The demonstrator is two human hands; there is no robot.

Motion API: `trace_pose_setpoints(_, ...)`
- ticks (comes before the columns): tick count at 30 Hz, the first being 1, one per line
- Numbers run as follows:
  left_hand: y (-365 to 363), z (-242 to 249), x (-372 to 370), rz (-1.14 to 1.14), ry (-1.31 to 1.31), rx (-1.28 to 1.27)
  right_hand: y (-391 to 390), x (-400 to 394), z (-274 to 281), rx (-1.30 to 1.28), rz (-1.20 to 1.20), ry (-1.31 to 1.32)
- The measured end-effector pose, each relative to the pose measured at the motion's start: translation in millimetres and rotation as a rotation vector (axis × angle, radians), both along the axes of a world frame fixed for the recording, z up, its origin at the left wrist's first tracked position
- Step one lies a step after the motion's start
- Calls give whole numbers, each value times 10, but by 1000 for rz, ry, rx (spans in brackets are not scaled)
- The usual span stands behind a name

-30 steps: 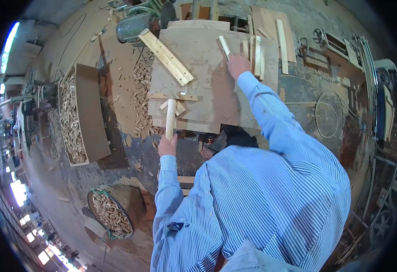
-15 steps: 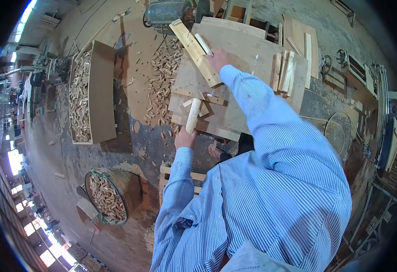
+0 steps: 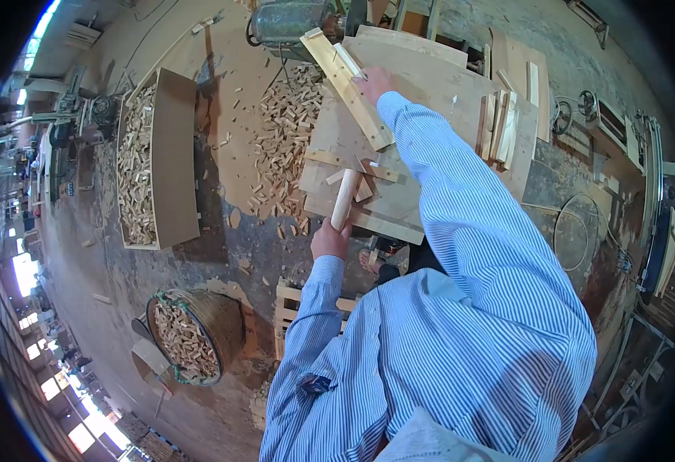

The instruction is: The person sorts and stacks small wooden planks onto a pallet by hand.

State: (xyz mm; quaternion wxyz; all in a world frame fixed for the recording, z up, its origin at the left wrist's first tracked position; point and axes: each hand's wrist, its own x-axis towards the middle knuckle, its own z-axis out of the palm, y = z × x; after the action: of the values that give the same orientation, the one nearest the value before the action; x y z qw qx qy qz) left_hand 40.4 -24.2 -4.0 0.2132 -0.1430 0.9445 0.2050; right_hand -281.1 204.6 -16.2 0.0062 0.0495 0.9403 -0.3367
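My left hand [image 3: 330, 240] is closed round the near end of a pale wooden stick [image 3: 344, 199]. The stick's far end rests over the front part of a wooden worktable [image 3: 422, 115], by a crossbar [image 3: 384, 173] and some small offcuts [image 3: 364, 189]. Further away, my right hand [image 3: 374, 83] grips the near end of a short pale wood strip [image 3: 348, 60]. That strip lies along the right edge of a longer yellowish board [image 3: 349, 92], which is set diagonally on the tabletop. My right fingers are partly hidden by the hand itself.
Several wood strips [image 3: 499, 127] lie at the table's right. A motor [image 3: 287, 21] stands beyond the board. Small wood blocks [image 3: 287, 123] are heaped on the floor left of the table. More blocks fill a long box [image 3: 176, 158] and a woven basket [image 3: 226, 323].
The view has shifted a little, so the table appears further right. My right hand has pushed the short strip slightly away along the board. My left hand keeps its hold on the stick.
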Motion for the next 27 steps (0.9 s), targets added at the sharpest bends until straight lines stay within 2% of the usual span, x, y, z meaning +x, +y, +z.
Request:
trace_pose_setpoints(10, 378, 32, -599, -10, 42, 1, 353, -612, 15, 7, -18, 46)
trace_pose_setpoints(18, 460, -51, -719, 5, 82, -1, 595, -881, -92, -18, 11, -2)
trace_pose_setpoints(20, 473, -31, -674, 5, 83, -8, 681, -792, -174, 4, -9, 12)
trace_pose_setpoints(22, 412, -37, -631, -9, 74, -12, 702, -632, -167, 166, -121, 132)
trace_pose_setpoints(23, 379, -41, -596, -12, 73, -9, 706, -529, -167, 169, -124, 131)
trace_pose_setpoints(25, 325, -72, -513, -12, 52, -38, 691, -215, -22, 21, -1, 197)
trace_pose_setpoints(27, 247, -103, -392, -13, 60, -37, 594, 53, 41, -36, -7, 153)
